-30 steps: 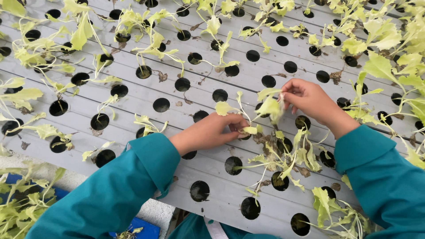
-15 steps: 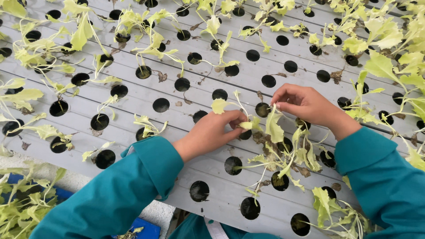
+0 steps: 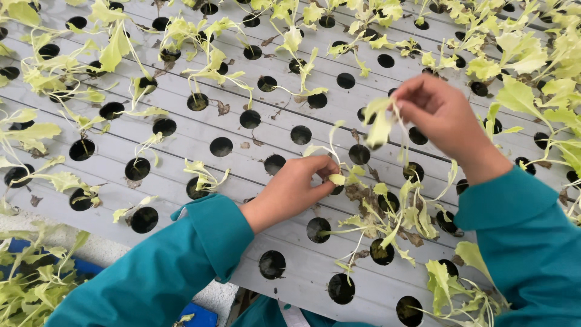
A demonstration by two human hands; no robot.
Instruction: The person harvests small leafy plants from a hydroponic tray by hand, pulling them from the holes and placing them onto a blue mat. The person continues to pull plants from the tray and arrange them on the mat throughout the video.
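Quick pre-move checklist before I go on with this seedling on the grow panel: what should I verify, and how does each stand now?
1. Right hand pinches the lifted seedling: ok.
2. Seedling clear of the grey panel: ok.
3. Its roots intact: cannot tell, hidden.
4. Left hand fingertips at a hole: ok.
5. That hole empty: cannot tell, fingers cover it.
6. Brown wilted leaves beside it: not ok.

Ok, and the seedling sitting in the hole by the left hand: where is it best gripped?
Probably low on the stem, right at the hole, coming from above beside the left hand. The seedling has thin, limp, pale leaves that would likely tear, and wilted neighbours crowd its right side.
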